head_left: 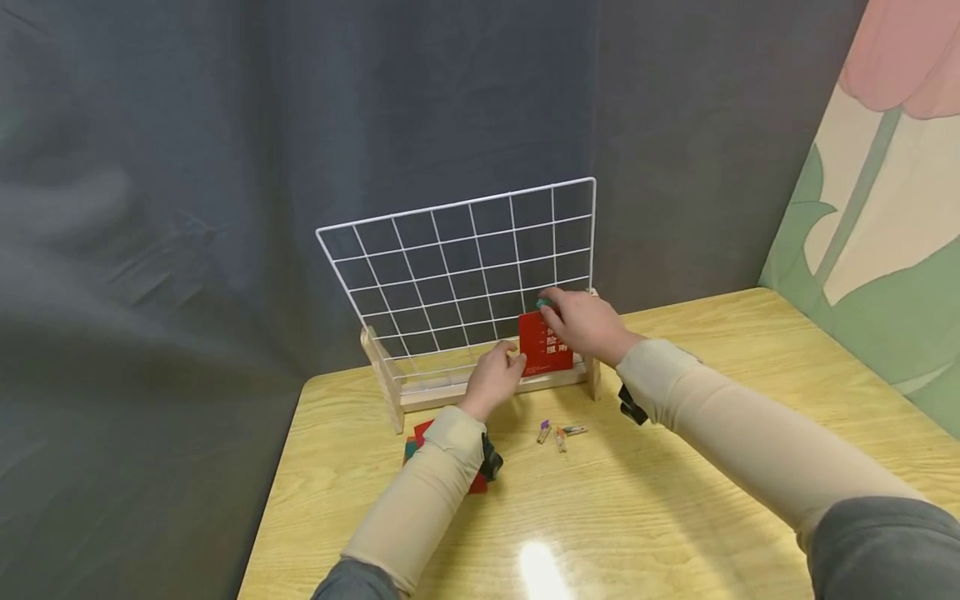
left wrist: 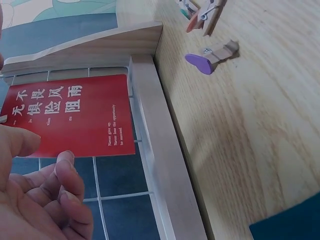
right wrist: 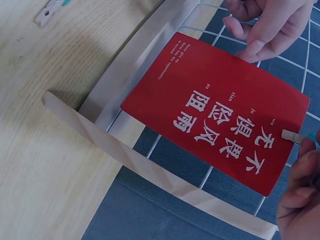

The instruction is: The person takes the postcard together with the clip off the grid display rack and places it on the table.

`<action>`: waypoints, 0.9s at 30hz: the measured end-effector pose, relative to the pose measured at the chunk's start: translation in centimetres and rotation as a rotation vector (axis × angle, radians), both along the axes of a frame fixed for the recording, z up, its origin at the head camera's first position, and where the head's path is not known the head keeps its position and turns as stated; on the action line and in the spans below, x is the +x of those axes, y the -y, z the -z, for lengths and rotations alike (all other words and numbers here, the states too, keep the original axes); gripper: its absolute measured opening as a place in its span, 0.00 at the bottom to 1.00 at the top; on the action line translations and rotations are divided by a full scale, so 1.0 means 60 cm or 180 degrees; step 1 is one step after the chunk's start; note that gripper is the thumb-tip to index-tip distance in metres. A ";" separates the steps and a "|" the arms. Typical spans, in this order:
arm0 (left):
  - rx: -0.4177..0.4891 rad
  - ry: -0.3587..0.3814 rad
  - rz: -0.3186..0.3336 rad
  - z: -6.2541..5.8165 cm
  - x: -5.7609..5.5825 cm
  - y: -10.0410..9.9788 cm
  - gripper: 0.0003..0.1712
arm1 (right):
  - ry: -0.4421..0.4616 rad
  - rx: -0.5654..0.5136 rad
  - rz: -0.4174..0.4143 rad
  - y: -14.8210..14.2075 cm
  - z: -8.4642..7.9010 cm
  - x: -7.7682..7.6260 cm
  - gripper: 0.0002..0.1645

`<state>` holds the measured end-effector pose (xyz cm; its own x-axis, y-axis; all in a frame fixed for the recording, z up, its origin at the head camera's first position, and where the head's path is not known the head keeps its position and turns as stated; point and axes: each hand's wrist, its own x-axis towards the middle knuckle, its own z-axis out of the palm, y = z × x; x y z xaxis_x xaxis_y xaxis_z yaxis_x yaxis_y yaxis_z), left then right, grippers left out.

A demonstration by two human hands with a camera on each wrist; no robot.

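A red card (head_left: 531, 343) with white writing stands against a white wire grid (head_left: 450, 205) at its lower right. My right hand (head_left: 592, 325) pinches a small wooden clothespin (right wrist: 289, 135) with a teal ornament. The clothespin's tip overlaps the card's top edge in the right wrist view. At the card's left side is my left hand (head_left: 495, 379), its thumb close to the edge and its fingers loosely bent. The left wrist view shows space between that thumb and the fingers (left wrist: 72, 180).
A wooden stand (head_left: 435, 397) holds the grid upright on the wood-grain table (head_left: 637, 508). Three loose clothespins, one with a purple heart (left wrist: 200, 64), lie in front of it. Red and teal cards (head_left: 477, 484) lie partly under my left forearm. A dark curtain (head_left: 450, 100) hangs behind.
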<state>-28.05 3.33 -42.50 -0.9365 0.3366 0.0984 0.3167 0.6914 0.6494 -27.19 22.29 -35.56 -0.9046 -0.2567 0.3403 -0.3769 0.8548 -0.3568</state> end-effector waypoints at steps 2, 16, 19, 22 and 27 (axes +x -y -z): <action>-0.0005 0.0016 -0.0020 -0.001 0.000 -0.002 0.23 | 0.0021 0.0025 -0.0001 0.003 -0.002 -0.001 0.23; 0.0011 -0.0124 0.0002 -0.002 -0.008 -0.008 0.20 | -0.0070 0.0289 0.0016 0.021 -0.014 -0.005 0.20; 0.0036 -0.0224 -0.0020 -0.006 -0.008 -0.007 0.17 | -0.0021 0.0321 0.0018 0.022 -0.015 -0.008 0.20; -0.0006 -0.0306 -0.0087 -0.006 -0.007 -0.006 0.13 | 0.0018 0.0351 -0.0054 0.023 -0.011 -0.010 0.18; -0.0044 -0.0293 -0.0141 -0.004 -0.007 -0.005 0.13 | -0.0137 0.0420 -0.0186 0.017 -0.005 -0.012 0.15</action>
